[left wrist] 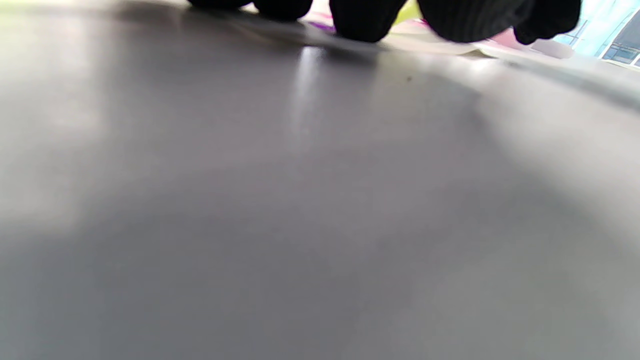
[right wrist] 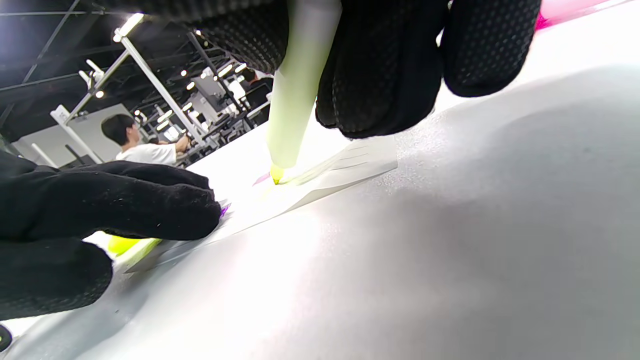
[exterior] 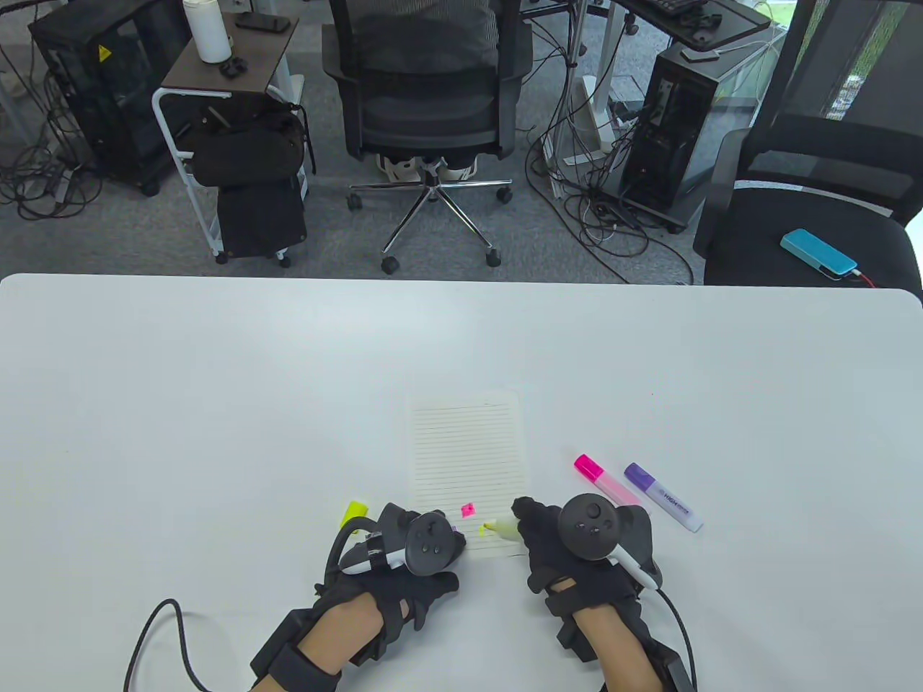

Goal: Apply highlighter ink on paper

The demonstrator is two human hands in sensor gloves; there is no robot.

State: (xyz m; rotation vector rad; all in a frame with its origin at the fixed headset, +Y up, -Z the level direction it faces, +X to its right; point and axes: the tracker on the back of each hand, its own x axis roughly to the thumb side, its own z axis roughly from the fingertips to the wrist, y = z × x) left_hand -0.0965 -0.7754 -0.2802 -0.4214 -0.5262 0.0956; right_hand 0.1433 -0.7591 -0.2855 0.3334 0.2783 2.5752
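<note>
- The right hand (exterior: 577, 555) pinched a yellow highlighter (right wrist: 300, 85), tip down on the paper (exterior: 467, 461) near its lower edge.
- Its barrel slanted back toward that hand, with unmarked ruled lines beyond the tip.
- The left hand (exterior: 404, 569) pressed the sheet's lower left corner; its finger spread could not be told.

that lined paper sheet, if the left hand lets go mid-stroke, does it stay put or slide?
The paper is one thin loose sheet on a smooth, glossy table, so it would likely slide or buckle under the highlighter. The left hand rests at its near corner, probably pinning it. It is likely floppy when lifted.
</note>
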